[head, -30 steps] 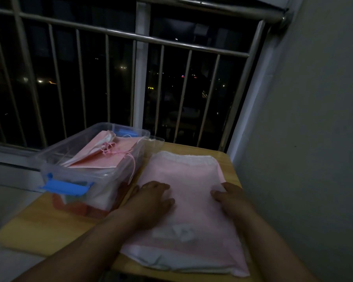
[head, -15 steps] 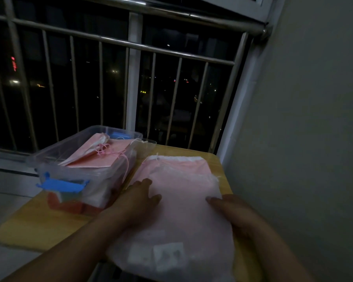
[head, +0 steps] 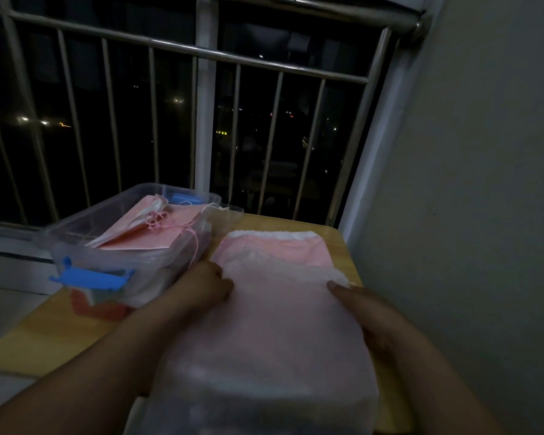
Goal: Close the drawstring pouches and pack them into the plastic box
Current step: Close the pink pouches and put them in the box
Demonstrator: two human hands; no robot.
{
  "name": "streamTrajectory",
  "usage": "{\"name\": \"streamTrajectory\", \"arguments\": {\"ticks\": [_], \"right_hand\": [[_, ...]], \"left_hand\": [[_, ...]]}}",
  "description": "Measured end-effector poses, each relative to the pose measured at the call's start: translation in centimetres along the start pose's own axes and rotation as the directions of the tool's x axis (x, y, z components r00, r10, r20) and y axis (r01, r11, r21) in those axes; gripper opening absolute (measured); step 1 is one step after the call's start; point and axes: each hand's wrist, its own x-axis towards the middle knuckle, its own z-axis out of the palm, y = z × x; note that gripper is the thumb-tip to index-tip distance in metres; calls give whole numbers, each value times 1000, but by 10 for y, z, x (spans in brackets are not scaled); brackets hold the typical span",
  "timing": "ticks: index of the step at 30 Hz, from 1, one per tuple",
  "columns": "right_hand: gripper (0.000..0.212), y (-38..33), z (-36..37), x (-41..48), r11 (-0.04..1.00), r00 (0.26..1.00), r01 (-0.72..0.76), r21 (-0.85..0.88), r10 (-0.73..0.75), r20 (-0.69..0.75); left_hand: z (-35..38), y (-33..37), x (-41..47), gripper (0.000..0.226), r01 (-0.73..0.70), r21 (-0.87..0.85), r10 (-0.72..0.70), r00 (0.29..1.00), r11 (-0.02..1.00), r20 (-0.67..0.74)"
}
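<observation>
**Left hand** [head: 209,282]: fingers curled, knuckles up, closed on the left edge of the top pouch, just right of the plastic box's near right corner.

**Right hand** [head: 369,312]: thumb laid on the pouch's upper face and pointing away from the person. The other fingers are hidden under the right edge, and the hand grips that edge well right of the box.

**Top pouch** [head: 274,328]: pale pink, translucent and flat, with its frilled white mouth on the far side. It is held between both hands to the right of the box, and its near end is blurred.

**Stack of pouches** [head: 283,248]: pink with a white gathered mouth, lying on the counter [head: 41,337] beside the box's right wall, its near part covered by the top pouch.

**Plastic box** [head: 167,262]: clear, lid off, with a blue latch [head: 90,277] on its near end. It holds packed pouches [head: 145,237] whose pink cords trail over the right wall.

**Change:** a second ago both hands lay flat on the stack. Half a second ago the top pouch covered the stack. It now sits nearer the person, baring the far part of the stack.
</observation>
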Motion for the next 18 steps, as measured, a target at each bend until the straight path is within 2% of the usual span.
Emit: {"name": "streamTrajectory", "arguments": {"ticks": [2,3,5,7,10,13,16,18], "right_hand": [[19,1,2,3,999,998,42,-5,-42,-50],[18,-1,0,2,999,998,49,-1,-49,-49],[25,-6,-5,-7,999,999,40,12,-41,15],[25,-8,-10,-14,999,995,26,19,-27,95],[27,-10,-9,-21,997,988,6,77,-17,153],[32,-14,-2,-24,979,989,36,199,-64,132],[27,-18,6,-24,993,993,114,41,-114,9],[28,-17,11,-30,994,994,105,2,-105,2]], "left_hand": [[-1,-1,0,22,-2,-101,5,1000,995,25],[-2,-3,0,27,11,-222,-1,999,975,44],[0,-6,2,48,48,-541,-14,998,840,66],[0,-5,3,59,62,-726,-25,998,685,61],[-3,2,-2,29,58,-727,-25,998,684,56],[-1,5,-11,26,25,-696,9,999,718,45],[0,9,-23,26,20,-742,14,999,670,40],[-1,13,-32,24,-16,-751,24,1000,660,0]]}}
